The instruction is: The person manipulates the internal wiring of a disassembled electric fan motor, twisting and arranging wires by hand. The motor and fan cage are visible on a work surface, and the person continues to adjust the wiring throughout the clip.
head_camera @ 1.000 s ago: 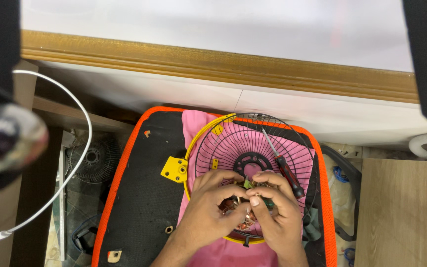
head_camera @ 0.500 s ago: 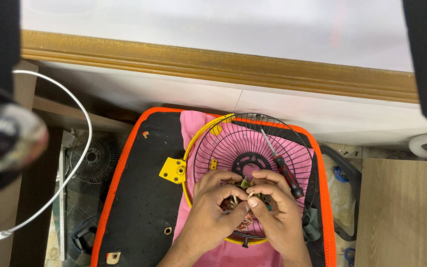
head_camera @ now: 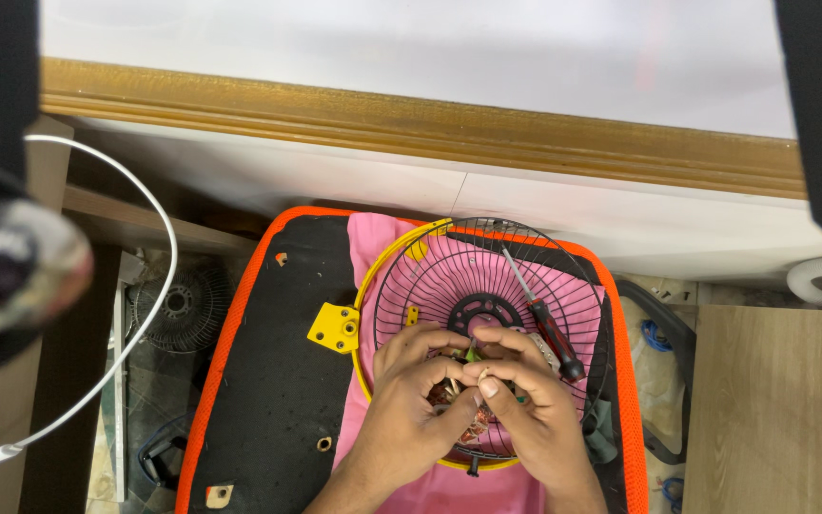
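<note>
Both hands meet over the wire fan guard — left hand and right hand each pinch a small green-tipped part between fingertips, grip pressed together. Part sits just below the guard's black hub; screwdriver lies nearer the right hand — long axis slanting up-left.

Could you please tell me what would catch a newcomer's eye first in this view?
Most striking is the round black wire fan guard with a yellow rim, lying on pink cloth over a black, orange-edged mat at centre. Over it, the left hand and right hand pinch a small coppery part together. A red-and-black-handled screwdriver rests on the guard, beside the right hand.
</note>
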